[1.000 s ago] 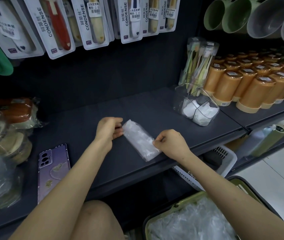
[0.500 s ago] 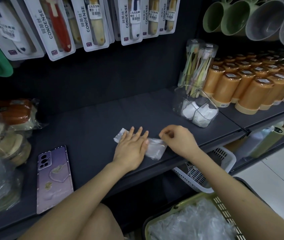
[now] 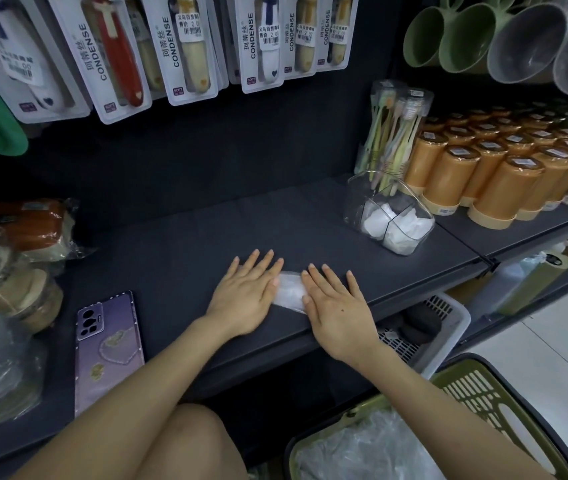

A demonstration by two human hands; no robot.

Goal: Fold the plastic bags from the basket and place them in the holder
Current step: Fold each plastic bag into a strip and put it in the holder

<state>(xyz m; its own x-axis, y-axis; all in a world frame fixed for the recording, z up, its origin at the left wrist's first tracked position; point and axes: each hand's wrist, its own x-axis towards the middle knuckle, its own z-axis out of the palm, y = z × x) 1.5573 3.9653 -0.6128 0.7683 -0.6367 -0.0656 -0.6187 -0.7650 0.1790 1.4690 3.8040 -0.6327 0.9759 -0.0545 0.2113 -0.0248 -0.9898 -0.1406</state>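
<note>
A folded clear plastic bag (image 3: 289, 289) lies flat on the dark shelf (image 3: 189, 244), near its front edge. My left hand (image 3: 246, 294) presses its left end with straight fingers. My right hand (image 3: 336, 306) lies flat on its right end, so only the middle strip of the bag shows. The clear divided holder (image 3: 390, 216) stands on the shelf to the right, with white folded bags inside. The green basket (image 3: 476, 396) sits at the lower right, with loose plastic bags (image 3: 365, 452) in it.
A purple phone (image 3: 109, 337) lies on the shelf to the left. Wrapped goods (image 3: 9, 258) crowd the far left. Orange cups (image 3: 490, 168) and toothbrush packs (image 3: 393, 133) stand behind the holder. A white basket (image 3: 424, 327) sits below the shelf.
My right hand has opened from a pinch and now lies flat on the bag's right end. My left hand has slid left along the bag, which looks flatter and shorter.
</note>
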